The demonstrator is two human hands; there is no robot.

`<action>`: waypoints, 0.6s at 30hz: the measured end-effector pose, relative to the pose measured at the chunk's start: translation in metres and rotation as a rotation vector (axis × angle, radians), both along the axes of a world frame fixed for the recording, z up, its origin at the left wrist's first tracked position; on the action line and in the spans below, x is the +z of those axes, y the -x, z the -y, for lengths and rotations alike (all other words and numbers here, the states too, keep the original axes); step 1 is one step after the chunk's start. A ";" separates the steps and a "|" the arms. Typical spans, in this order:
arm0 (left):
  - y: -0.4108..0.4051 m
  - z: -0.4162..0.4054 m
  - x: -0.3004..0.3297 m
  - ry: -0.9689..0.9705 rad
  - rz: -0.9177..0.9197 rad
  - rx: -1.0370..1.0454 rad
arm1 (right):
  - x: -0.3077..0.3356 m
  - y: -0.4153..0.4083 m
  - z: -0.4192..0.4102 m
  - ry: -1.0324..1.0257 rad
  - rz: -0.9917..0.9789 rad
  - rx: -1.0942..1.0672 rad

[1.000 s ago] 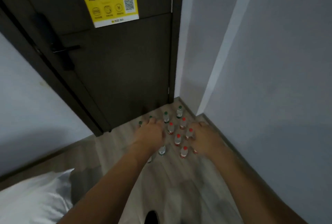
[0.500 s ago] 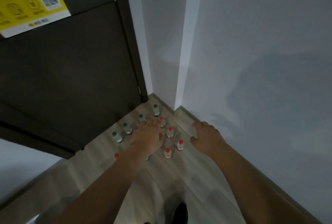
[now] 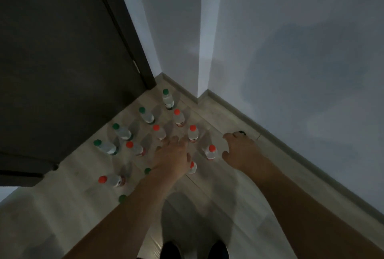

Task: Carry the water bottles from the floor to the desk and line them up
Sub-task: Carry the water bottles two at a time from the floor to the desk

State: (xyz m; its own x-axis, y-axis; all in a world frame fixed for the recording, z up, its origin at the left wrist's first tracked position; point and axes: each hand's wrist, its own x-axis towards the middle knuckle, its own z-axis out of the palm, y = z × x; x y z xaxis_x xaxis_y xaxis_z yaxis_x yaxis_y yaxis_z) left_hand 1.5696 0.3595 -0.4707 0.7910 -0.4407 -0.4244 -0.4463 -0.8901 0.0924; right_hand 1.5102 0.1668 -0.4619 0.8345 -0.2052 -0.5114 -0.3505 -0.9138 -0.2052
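Several small clear water bottles stand on the wooden floor in the corner by the door, some with green caps (image 3: 165, 92) and some with red caps (image 3: 192, 128). My left hand (image 3: 172, 158) reaches down over the group with fingers spread and holds nothing; it hides part of a red-capped bottle (image 3: 192, 167). My right hand (image 3: 239, 150) hangs to the right of a red-capped bottle (image 3: 211, 151), fingers loosely curled, empty. The desk is out of view.
A dark door (image 3: 62, 61) stands left of the bottles. Pale walls (image 3: 291, 61) with a skirting board meet in a jutting corner behind and to the right. My dark shoes (image 3: 172, 250) show at the bottom edge.
The view has swung down and right, and the bottles now look closer. Both hands have dropped nearer the bottles, the left one spreading over the red-capped ones.
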 end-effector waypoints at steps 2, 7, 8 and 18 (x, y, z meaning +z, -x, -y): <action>-0.004 0.003 -0.062 0.005 -0.021 0.013 | -0.063 -0.009 0.001 0.002 -0.012 0.011; -0.011 0.007 -0.199 0.037 -0.043 -0.014 | -0.194 -0.025 0.001 0.006 0.018 0.013; -0.011 0.008 -0.222 0.040 -0.046 -0.014 | -0.216 -0.027 0.000 0.001 0.026 0.010; -0.007 0.023 -0.353 0.105 -0.022 -0.099 | -0.347 -0.053 0.001 0.008 0.099 -0.023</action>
State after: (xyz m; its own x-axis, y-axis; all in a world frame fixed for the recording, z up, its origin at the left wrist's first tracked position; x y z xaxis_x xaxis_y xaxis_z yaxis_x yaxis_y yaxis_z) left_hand 1.5767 0.3366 -0.8237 0.7323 -0.5593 -0.3885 -0.5284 -0.8266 0.1938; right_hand 1.5629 0.1654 -0.8092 0.8757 -0.2288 -0.4252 -0.3499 -0.9076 -0.2322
